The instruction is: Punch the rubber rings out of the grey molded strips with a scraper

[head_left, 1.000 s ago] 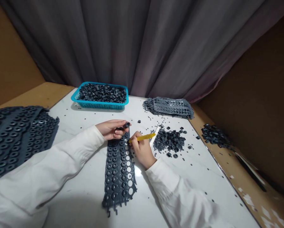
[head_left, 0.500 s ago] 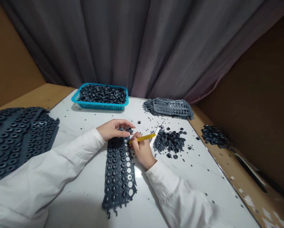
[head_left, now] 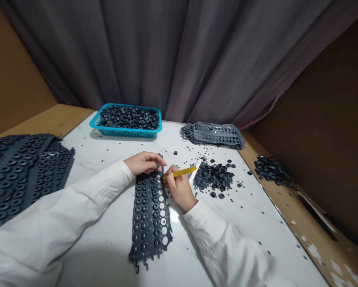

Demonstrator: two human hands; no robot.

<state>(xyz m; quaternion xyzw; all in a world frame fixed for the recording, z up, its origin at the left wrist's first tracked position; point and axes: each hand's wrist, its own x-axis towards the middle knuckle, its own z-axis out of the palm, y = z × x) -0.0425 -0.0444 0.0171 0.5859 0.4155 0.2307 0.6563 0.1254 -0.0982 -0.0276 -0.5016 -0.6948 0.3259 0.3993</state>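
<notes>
A dark, rubbery moulded sheet [head_left: 145, 215] lies lengthwise on the white table, with rows of ring-shaped parts on it. Along its right side runs a row of round open holes. Over the far end of the sheet my left hand [head_left: 144, 162] is curled, thumb and fingers gripping it; the fingertips partly cover that end. My right hand [head_left: 179, 189] is closed around a slim yellow tool [head_left: 183, 172], beside the sheet's upper right edge. The tool's working tip is hidden at the fingers. A narrow white strip [head_left: 196, 171] shows just behind this hand.
A blue basket [head_left: 126, 132] full of small dark parts stands at the back. Stacked ring sheets [head_left: 20, 171] lie left, and punched sheets [head_left: 217, 135] at back right. A pile of loose dark bits [head_left: 214, 176] spreads right of my hand; another heap [head_left: 271, 170] is farther right.
My left hand has shifted slightly on the sheet's far end, and the small dark pieces seen at its fingertips no longer show there. The right hand and yellow tool stay almost in place.
</notes>
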